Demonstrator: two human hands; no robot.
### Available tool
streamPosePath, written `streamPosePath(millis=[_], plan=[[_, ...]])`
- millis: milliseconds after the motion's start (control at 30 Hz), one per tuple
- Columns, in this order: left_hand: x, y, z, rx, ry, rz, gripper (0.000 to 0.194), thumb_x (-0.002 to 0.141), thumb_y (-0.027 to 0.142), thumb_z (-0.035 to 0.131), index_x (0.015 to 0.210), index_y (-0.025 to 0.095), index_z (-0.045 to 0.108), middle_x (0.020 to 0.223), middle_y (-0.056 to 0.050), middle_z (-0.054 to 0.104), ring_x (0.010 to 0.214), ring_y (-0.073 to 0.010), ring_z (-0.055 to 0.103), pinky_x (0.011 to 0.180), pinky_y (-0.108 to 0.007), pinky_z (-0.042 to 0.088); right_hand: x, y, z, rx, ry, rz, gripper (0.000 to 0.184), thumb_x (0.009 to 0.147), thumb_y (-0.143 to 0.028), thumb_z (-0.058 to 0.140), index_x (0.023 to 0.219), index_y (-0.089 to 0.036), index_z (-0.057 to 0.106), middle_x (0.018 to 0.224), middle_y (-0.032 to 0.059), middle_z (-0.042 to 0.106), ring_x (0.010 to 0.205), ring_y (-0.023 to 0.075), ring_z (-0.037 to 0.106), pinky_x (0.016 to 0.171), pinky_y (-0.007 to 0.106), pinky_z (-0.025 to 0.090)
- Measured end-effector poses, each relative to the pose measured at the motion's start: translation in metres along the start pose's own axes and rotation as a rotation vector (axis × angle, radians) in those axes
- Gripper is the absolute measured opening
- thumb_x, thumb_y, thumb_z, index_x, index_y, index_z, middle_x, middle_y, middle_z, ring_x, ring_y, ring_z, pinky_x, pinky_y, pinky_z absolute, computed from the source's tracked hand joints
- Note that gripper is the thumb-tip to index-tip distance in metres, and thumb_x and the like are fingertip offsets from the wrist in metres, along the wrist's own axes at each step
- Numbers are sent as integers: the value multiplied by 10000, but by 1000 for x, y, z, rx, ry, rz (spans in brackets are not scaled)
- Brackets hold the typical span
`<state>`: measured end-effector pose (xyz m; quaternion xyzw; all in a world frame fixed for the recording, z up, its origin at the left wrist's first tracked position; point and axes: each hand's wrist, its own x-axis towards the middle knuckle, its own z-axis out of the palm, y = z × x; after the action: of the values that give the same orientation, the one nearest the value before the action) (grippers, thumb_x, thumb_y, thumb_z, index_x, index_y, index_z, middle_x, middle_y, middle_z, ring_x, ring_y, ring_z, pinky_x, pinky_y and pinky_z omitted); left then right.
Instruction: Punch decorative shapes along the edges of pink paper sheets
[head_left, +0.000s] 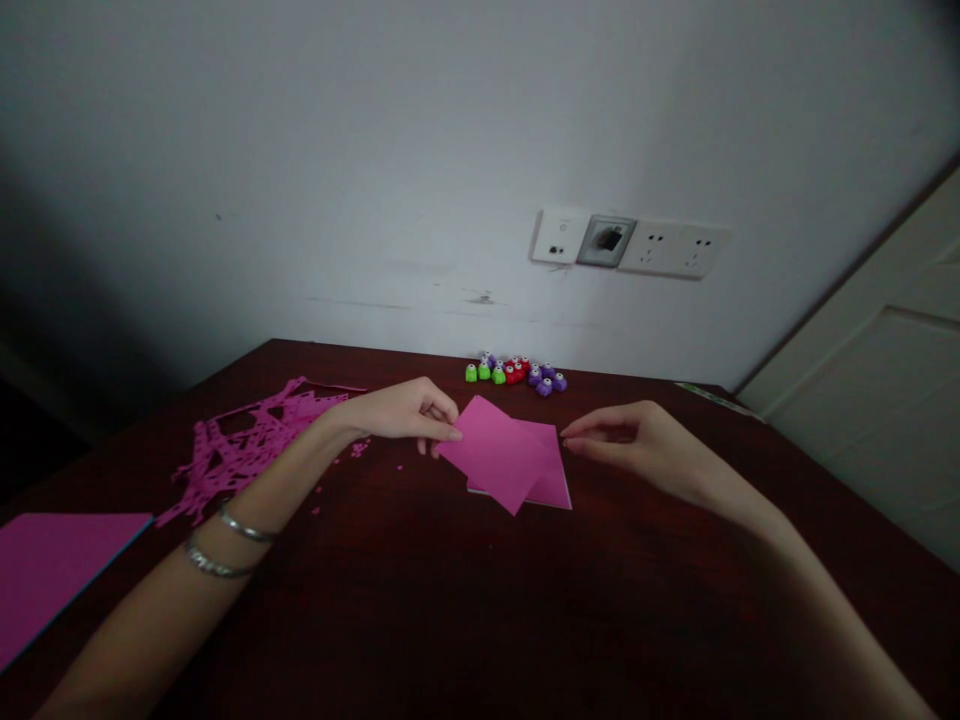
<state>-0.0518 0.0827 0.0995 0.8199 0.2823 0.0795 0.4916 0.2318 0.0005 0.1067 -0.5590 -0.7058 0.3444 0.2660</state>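
My left hand (414,412) pinches a square pink sheet of paper (495,450) by its left corner, between thumb and fingers. The sheet is turned on its corner and overlaps a pink paper stack (551,485) that shows a pale lower edge. Just beside the right edge of that stack, the fingertips of my right hand (637,440) are brought together in a pinch, and I see nothing between them. Whether they touch the stack's edge I cannot tell. Part of the stack is hidden by the tilted sheet.
Punched pink paper scraps (251,440) lie tangled at the left, with tiny cut-out bits (360,448) near them. A larger pink pad (67,560) is at the front left. Several small green, red and purple craft punches (514,373) stand by the wall with sockets (667,248).
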Motion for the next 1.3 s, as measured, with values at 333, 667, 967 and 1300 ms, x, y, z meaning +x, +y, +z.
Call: streamPosePath(millis=[333,667,967,1300], plan=[[0,1,1,4,-13,8,246,767,382,585,795,152,668,634,-21,623,573,-84,547,553,-206,427,9,8,17,-80,-103,-9,243,734,-379,606,752,-152,690,658,22,635,583,117,525,525,242,389],[36,-36,22,-167,267,4,315,748,402,595,885,123,647,677,-41,623,607,-107,564,533,-224,443,22,30,26,56,-366,73,226,740,-331,572,656,-126,616,592,16,587,499,87,512,452,200,400],[55,-61,31,-292,580,-175,427,776,317,565,1151,127,494,955,-97,597,752,-130,557,592,-229,452,43,80,35,210,-148,313,211,696,-286,583,554,-132,556,452,-41,448,382,27,342,332,146,219],[55,-61,45,-680,521,-350,529,640,249,650,1074,168,359,1041,-95,516,819,-156,533,720,-310,469,45,85,38,-76,-194,442,391,766,-456,552,573,-117,573,554,76,612,439,104,546,423,216,456]])
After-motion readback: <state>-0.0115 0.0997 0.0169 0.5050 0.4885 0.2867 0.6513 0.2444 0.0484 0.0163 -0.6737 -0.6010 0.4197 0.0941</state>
